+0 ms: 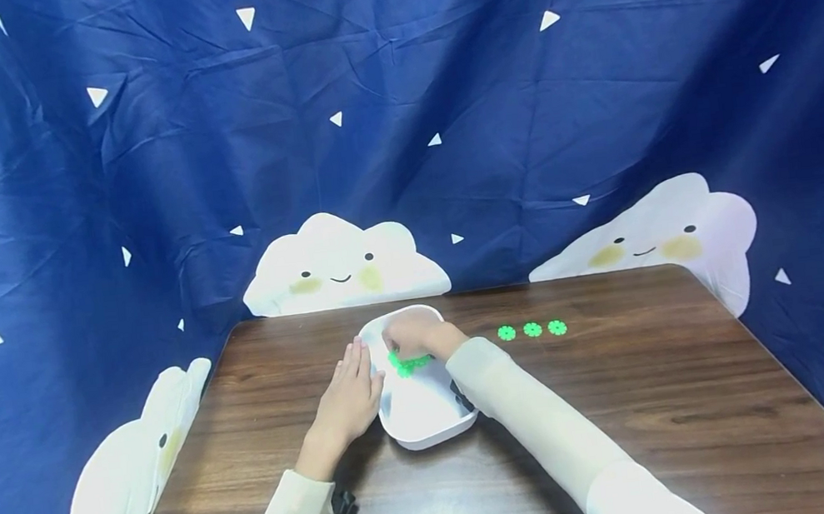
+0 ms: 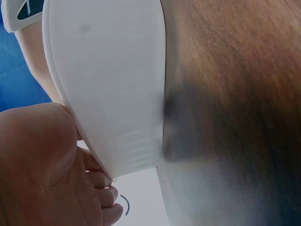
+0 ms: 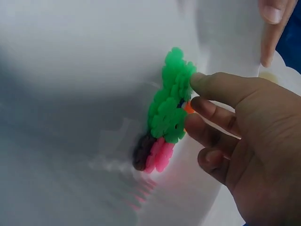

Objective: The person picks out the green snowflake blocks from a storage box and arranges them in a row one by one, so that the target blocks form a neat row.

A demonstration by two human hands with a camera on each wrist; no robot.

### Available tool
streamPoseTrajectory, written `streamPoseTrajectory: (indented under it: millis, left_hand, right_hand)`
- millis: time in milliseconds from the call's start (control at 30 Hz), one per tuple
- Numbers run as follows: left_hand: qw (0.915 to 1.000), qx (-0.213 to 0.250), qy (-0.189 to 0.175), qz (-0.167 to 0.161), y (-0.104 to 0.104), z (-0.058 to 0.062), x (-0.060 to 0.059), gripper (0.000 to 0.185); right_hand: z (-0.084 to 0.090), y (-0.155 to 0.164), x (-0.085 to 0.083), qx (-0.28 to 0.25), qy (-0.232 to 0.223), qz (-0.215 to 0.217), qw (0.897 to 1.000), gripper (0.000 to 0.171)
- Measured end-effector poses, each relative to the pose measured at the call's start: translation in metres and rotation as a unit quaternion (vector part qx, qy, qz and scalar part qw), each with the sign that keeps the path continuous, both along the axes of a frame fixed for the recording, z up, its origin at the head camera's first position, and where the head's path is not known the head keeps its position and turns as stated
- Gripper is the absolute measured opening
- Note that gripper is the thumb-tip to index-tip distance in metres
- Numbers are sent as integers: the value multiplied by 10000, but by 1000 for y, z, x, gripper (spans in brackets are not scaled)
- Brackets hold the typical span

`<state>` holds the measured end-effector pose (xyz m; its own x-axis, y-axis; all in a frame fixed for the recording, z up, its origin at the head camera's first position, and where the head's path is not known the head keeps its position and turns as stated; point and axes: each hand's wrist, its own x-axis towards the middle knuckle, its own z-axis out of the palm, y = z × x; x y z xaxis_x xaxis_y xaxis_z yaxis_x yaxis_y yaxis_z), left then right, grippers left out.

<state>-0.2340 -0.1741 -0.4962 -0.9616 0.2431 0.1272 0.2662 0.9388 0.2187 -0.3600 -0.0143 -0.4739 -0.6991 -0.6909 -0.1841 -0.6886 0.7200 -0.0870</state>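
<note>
- A white tray (image 1: 429, 423) sits on the brown table (image 1: 623, 402), near its middle.
- The left hand (image 1: 347, 398) lies flat against the tray's left rim, fingers straight and relaxed, gripping nothing; the left wrist view shows the palm (image 2: 42, 165) pressed to the tray's outer wall (image 2: 108, 84).
- The right hand (image 1: 413, 339) reaches into the far end of the tray, fingers curled, their tips touching a cluster of green pieces (image 3: 170, 101) there.
- Pink pieces (image 3: 159, 154) and a dark one (image 3: 141, 153) lie just beside the green ones inside the tray; a bit of orange (image 3: 188, 107) shows by the fingers (image 3: 221, 87).
- Whether the fingers actually pinch a piece cannot be told.
- Three green discs (image 1: 532, 330) lie in a row on the table, right of the tray and apart from it.
- A dark blue cloth (image 1: 517, 112) with white clouds hangs behind.
</note>
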Motion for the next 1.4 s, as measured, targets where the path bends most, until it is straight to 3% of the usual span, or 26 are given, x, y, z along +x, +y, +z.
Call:
streamPoseTrajectory:
  millis: [467, 1000, 1400]
  left_hand:
    - [10000, 46, 24, 41, 1, -1, -1, 63]
    - [9999, 45, 109, -22, 0, -5, -2, 63]
    - [9999, 43, 127, 6, -1, -4, -2, 62]
  right_hand:
    - [0, -4, 5, 65, -222, -71, 9997, 19]
    - [-2, -7, 6, 506, 172, 101, 9985, 26]
    - [6, -7, 10, 96, -135, -101, 9998, 27]
